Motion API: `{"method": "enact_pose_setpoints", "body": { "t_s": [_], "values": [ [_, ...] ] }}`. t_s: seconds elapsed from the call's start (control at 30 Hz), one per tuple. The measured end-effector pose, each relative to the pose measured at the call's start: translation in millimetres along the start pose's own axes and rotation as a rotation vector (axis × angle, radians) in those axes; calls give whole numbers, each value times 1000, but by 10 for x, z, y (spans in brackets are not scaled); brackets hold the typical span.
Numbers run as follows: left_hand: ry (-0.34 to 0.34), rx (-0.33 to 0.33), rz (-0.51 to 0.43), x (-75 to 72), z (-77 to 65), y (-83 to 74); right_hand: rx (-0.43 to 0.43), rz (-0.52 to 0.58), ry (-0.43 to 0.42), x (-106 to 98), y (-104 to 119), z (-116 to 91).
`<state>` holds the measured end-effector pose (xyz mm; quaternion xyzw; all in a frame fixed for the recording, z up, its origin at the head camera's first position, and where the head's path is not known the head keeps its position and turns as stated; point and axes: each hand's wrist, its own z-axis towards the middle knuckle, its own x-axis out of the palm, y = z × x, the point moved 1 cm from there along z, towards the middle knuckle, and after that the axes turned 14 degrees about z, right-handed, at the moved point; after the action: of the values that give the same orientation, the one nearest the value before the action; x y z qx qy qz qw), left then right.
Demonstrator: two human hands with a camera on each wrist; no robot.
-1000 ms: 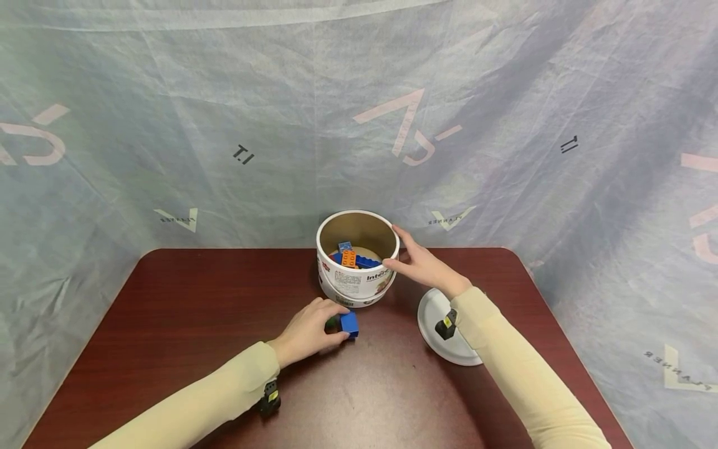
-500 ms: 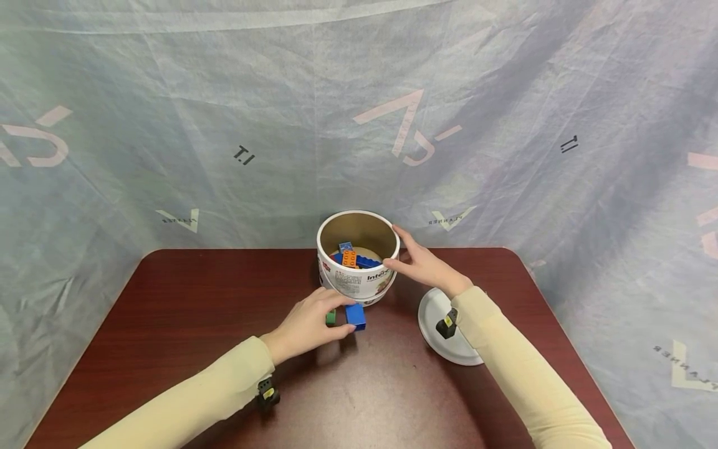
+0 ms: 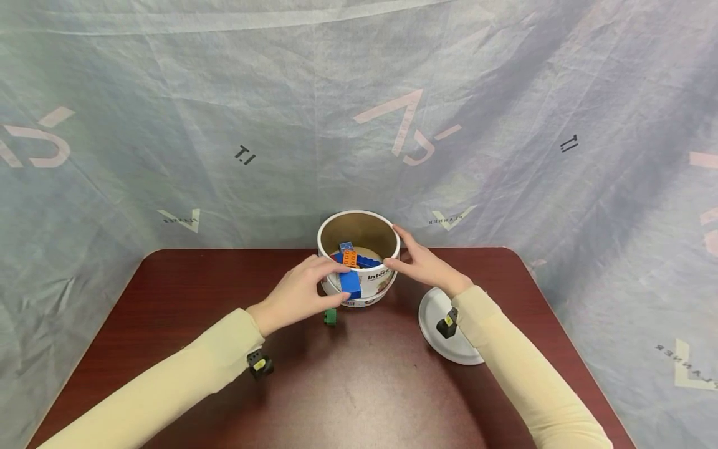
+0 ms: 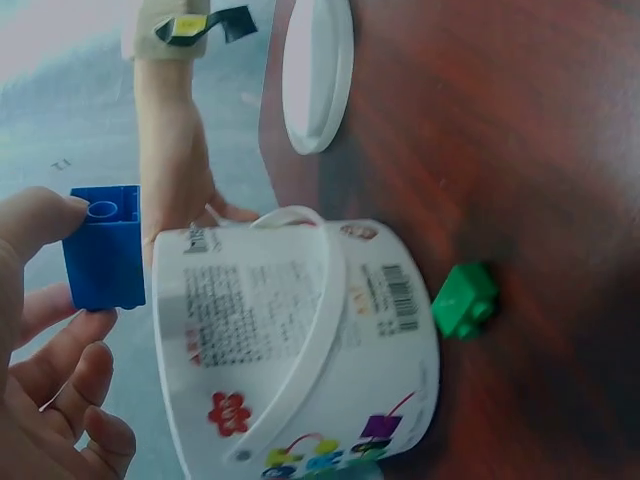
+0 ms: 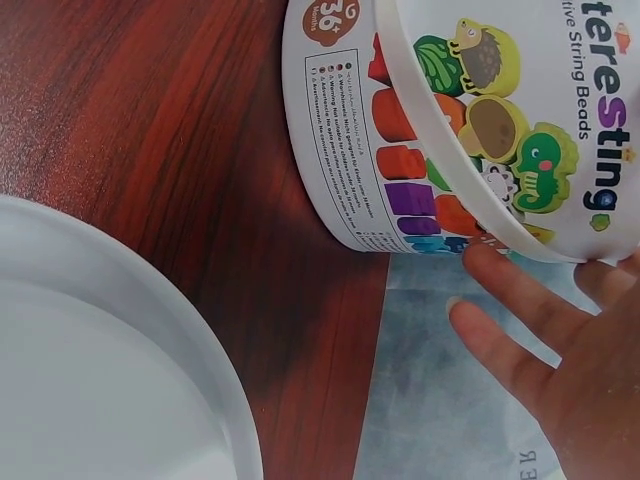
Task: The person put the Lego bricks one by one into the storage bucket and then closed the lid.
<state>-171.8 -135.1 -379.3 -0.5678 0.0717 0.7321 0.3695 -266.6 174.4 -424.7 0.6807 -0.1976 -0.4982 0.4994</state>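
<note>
A blue toy building block [image 3: 350, 284] is pinched between the thumb and fingers of my left hand [image 3: 303, 288], raised in front of the bucket's near rim. In the left wrist view the block [image 4: 105, 248] shows a round hollow on one end. The white cardboard bucket [image 3: 377, 284] stands uncovered, with orange and blue blocks [image 3: 349, 258] inside. My right hand [image 3: 427, 268] rests against the bucket's right side, fingers fairly straight and spread, thumb at the front of the rim. A small green block [image 3: 330, 317] lies on the table before the bucket.
A round white lid [image 3: 434, 340] lies on the dark red wooden table [image 3: 381, 393], partly under the right forearm. The bucket's white handle [image 4: 300, 370] hangs down its side. A grey printed cloth [image 3: 269, 156] hangs behind the table.
My left hand has lifted the blue block off the table and carried it up to the bucket's front. The green block is now uncovered. The right hand stays at the rim.
</note>
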Motion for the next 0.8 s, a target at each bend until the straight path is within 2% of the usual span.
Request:
{"method": "enact_pose_setpoints", "body": {
  "t_s": [0.23, 0.4, 0.63, 0.8],
  "values": [
    [-29, -26, -11, -166, 241, 114, 5, 0, -2, -9, 1, 9],
    [-14, -53, -36, -224, 412, 179, 13, 3, -4, -2, 7, 12],
    [54, -103, -6, -244, 656, 219, 18, 5, -4, 12, 19, 13],
    [99, -136, 20, -201, 813, 269, 18, 17, 3, 10, 17, 15]
  ]
}}
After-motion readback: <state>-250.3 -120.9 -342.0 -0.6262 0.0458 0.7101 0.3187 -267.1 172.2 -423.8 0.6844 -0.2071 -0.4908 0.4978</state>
